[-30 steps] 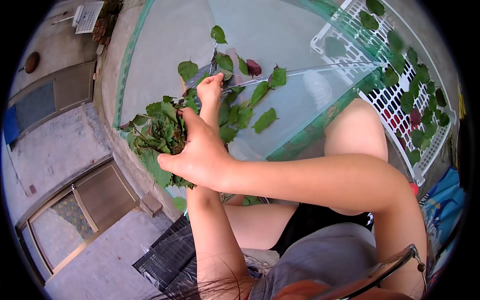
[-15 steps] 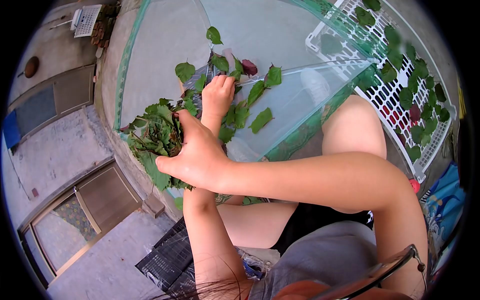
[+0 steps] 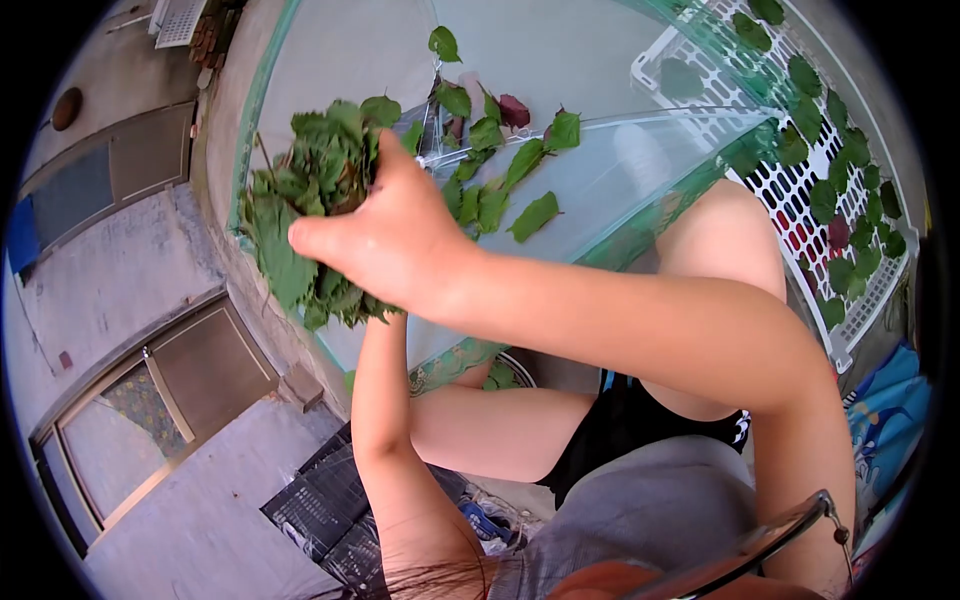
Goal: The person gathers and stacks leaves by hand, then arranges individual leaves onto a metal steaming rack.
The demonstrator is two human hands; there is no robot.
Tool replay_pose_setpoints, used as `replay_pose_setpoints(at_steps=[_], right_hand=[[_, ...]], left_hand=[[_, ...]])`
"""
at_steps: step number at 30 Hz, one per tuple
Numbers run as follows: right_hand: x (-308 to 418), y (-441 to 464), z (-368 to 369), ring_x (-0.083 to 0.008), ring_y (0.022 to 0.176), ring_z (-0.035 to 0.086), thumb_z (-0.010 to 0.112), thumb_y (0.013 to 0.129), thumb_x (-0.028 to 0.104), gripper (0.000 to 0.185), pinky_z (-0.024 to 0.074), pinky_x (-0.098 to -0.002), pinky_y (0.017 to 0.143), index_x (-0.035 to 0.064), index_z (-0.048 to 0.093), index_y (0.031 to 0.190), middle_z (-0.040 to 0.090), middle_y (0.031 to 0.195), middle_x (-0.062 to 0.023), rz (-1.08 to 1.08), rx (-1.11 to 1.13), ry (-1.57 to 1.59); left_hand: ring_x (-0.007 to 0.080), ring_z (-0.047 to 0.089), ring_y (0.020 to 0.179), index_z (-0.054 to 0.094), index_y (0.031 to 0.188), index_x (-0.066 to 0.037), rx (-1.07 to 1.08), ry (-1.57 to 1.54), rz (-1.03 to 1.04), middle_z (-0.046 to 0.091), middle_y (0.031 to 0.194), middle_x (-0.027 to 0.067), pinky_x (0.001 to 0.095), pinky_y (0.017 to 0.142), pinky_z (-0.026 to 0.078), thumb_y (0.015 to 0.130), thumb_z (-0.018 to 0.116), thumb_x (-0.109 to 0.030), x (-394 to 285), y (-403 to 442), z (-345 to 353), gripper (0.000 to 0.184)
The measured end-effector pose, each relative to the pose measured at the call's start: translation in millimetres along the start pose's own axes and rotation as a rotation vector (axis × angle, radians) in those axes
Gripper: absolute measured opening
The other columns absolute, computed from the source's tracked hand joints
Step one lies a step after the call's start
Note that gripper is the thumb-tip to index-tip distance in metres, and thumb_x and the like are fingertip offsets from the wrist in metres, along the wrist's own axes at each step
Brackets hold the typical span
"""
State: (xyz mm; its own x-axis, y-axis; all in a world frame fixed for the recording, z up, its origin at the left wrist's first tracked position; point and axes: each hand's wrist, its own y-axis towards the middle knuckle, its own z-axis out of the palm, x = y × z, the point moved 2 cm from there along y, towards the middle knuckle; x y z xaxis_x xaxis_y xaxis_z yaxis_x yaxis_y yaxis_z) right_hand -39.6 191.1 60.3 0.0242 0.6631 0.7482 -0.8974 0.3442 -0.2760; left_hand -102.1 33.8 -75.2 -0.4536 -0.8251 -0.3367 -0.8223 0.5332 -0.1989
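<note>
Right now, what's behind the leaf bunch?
The left forearm passes behind the bunch; the left hand is covered. The clear sheet shows past its edges. Anything else directly behind is hidden by the bunch and right hand.

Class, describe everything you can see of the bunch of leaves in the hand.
The bunch of leaves is a thick, loosely layered stack, mostly green with darker, brownish parts. Edges look toothed; a thin stem sticks out. A broad leaf forms its lower outer side. The right hand clasps it, thumb on the near side, in front of the clear, green-edged sheet. The left forearm lies partly behind; contact there is hidden.
</note>
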Motion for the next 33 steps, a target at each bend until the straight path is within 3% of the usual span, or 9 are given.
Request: replay_pose_setpoints(at_steps=[4,6,7,11,14,16,17,27,33], right_hand=[[7.8,21.4,-2.9,-0.031,0.09,0.061,0.072,0.061,0.016,0.054,0.0483,-0.0356,0.082,-0.0073,0.048,0.104,0.062,0.095,-0.0207,0.004,0.047,0.159],[13.3,29.6,-7.1,-0.0142,0.072,0.063,0.067,0.072,0.002,0.017,0.0526,-0.03,0.067,-0.0012,0.062,0.088,0.065,0.083,-0.0052,-0.063,0.041,0.18],[16.0,31.0,-7.6,-0.0154,0.074,0.064,0.067,0.074,0.004,0.017,0.0539,-0.0308,0.069,-0.0011,0.063,0.09,0.066,0.085,-0.0061,-0.049,0.069,0.205],[40.4,32.4,-14.6,-0.0156,0.073,0.062,0.063,0.079,0.005,0.014,0.0515,-0.0295,0.067,-0.0011,0.061,0.092,0.064,0.083,-0.0071,0.156,0.122,0.359],[36.5,35.9,-22.5,-0.0186,0.074,0.064,0.063,0.08,0.007,0.017,0.0547,-0.033,0.066,-0.002,0.059,0.095,0.064,0.084,-0.0097,0.243,0.145,0.364],[35.4,36.1,-23.2,-0.0209,0.076,0.065,0.062,0.08,0.008,0.018,0.0569,-0.0357,0.069,-0.0015,0.059,0.095,0.065,0.085,-0.0111,0.279,0.119,0.374],[33.3,36.9,-25.6,-0.0209,0.076,0.065,0.062,0.08,0.008,0.018,0.0569,-0.0357,0.069,-0.0015,0.059,0.095,0.065,0.085,-0.0111,0.286,0.121,0.363],[24.5,41.5,-22.3,-0.0212,0.079,0.065,0.062,0.081,0.012,0.019,0.0553,-0.035,0.077,-0.0003,0.061,0.095,0.066,0.088,-0.011,0.282,0.231,0.287],[19.1,40.2,-19.4,-0.0212,0.08,0.065,0.062,0.081,0.012,0.019,0.0554,-0.0348,0.077,-0.0002,0.061,0.096,0.066,0.089,-0.0115,0.319,0.205,0.291]], left_hand=[[0.0284,0.063,0.085,0.067,0.096,-0.005,0.103,0.139,0.002,0.066,0.096,0.0125,0.0386,0.075,0.049,0.084,0.062,-0.018,32.0,-35.5,-13.9,0.018],[0.0289,0.066,0.082,0.069,0.094,-0.004,0.155,0.138,-0.317,0.069,0.09,0.0152,0.0384,0.074,0.05,0.083,0.063,-0.022,21.6,-46.4,-27.1,0.022],[0.0236,0.067,0.08,0.068,0.099,-0.001,0.155,-0.096,-0.456,0.069,0.083,0.0147,0.0353,0.073,0.051,0.082,0.066,-0.021,36.7,-50.9,-24.8,0.026],[0.0136,0.062,0.083,0.064,0.108,0.002,0.165,-0.407,-0.405,0.069,0.091,0.0099,0.0273,0.074,0.049,0.084,0.067,-0.012,37.0,-63.1,-33.4,0.028],[0.0168,0.058,0.098,0.063,0.113,-0.002,0.284,-0.475,-0.393,0.064,0.104,0.0097,0.0292,0.084,0.045,0.082,0.069,-0.012,35.5,-61.8,-34.9,0.033],[0.0215,0.05,0.112,0.062,0.117,-0.007,0.234,-0.287,-0.055,0.057,0.117,0.0085,0.0319,0.092,0.04,0.08,0.07,-0.013,26.9,-58.8,-36.3,0.038],[0.025,0.044,0.119,0.062,0.118,-0.011,0.29,-0.342,-0.073,0.052,0.124,0.007,0.0345,0.098,0.037,0.076,0.073,-0.01,29.9,-58.0,-33.0,0.044],[0.0252,0.048,0.114,0.063,0.111,-0.009,0.403,-0.275,0.034,0.054,0.119,0.0079,0.0355,0.099,0.038,0.071,0.073,-0.001,16.6,-57.7,-31.3,0.042],[0.0227,0.054,0.099,0.063,0.109,-0.006,0.367,-0.524,-0.007,0.056,0.109,0.0094,0.0339,0.09,0.043,0.078,0.072,-0.015,19.9,-58.4,-27.8,0.033]])
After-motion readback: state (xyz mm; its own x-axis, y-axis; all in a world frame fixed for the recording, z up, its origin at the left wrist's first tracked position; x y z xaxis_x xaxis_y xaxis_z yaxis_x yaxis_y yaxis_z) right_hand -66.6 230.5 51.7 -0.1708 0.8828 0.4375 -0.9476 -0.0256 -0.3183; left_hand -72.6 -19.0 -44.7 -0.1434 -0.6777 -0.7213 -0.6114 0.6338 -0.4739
